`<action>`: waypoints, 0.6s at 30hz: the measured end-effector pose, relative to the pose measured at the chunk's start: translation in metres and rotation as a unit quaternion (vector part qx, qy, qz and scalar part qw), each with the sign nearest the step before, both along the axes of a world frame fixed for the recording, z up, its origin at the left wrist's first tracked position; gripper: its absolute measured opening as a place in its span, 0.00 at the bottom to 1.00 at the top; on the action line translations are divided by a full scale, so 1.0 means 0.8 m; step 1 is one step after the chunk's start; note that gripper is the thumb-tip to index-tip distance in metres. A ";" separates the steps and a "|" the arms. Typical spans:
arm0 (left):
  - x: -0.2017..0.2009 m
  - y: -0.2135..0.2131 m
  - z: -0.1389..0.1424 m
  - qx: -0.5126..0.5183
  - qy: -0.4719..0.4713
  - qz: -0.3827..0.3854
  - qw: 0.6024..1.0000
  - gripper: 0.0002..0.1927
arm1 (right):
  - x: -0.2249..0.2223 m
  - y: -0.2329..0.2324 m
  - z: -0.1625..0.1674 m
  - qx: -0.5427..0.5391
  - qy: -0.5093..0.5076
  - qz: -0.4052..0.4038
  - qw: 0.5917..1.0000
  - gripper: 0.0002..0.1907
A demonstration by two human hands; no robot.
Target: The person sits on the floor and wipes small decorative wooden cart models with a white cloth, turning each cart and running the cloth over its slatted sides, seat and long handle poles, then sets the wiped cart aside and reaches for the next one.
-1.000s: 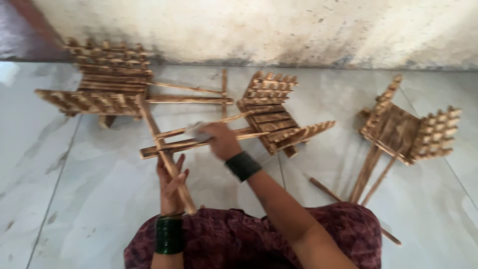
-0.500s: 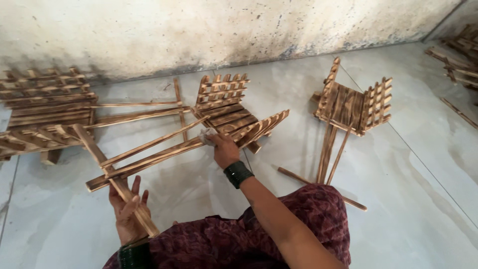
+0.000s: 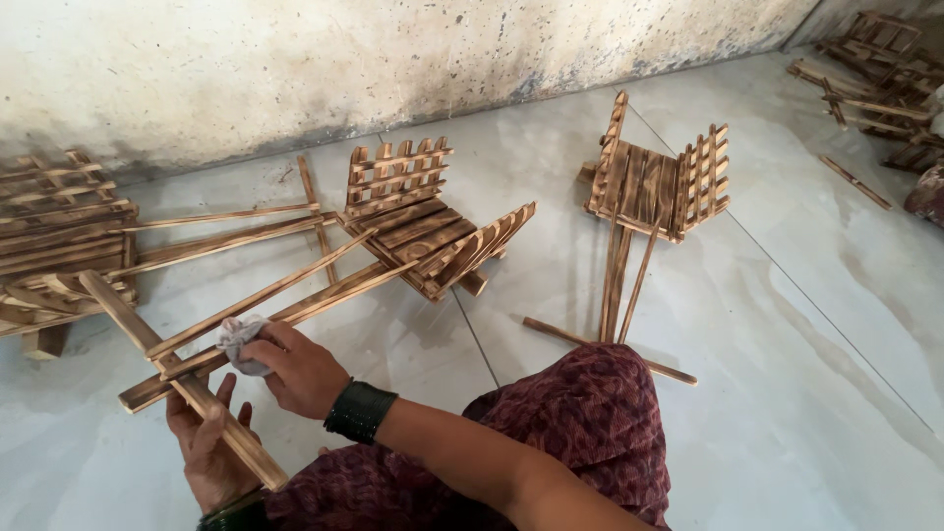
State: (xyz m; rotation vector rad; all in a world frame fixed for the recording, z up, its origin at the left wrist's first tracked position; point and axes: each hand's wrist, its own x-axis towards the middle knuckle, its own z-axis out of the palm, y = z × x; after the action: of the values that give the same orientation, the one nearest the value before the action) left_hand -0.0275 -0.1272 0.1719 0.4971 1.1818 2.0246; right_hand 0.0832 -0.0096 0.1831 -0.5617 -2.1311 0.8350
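Right hand [image 3: 300, 369] fingers closed round a small crumpled grey cloth [image 3: 241, 341], pressed on the long scorched-brown wooden slats [image 3: 295, 295] of a cart-shaped frame, left hand [image 3: 208, 447] loosely wrapped under a crossing wooden bar [image 3: 177, 379], frame resting low over pale tiled floor [image 3: 787, 393], slatted wooden cart [image 3: 423, 211] just beyond.

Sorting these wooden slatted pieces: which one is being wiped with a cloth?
The long-handled piece under the right hand; the others lie untouched.
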 end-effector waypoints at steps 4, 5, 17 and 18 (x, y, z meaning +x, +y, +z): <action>-0.004 0.000 -0.002 0.017 0.006 -0.006 1.000 0.45 | 0.009 -0.004 -0.010 0.106 -0.034 0.003 0.994 0.23; -0.004 0.000 -0.003 0.017 0.008 -0.006 1.000 0.46 | 0.012 -0.003 -0.015 0.142 -0.038 0.007 0.989 0.24; -0.019 0.008 -0.038 0.014 0.006 0.025 1.000 0.43 | 0.072 0.095 -0.106 0.099 -0.153 -0.122 0.976 0.30; -0.020 0.012 -0.042 0.036 -0.001 0.027 0.999 0.43 | 0.083 0.108 -0.113 0.109 -0.164 -0.134 0.971 0.30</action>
State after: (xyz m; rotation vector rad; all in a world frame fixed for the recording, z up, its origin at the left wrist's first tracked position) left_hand -0.0437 -0.1179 0.1379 0.5040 1.1351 2.1185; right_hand 0.1496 0.0771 0.0929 -0.8962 -2.3338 0.3711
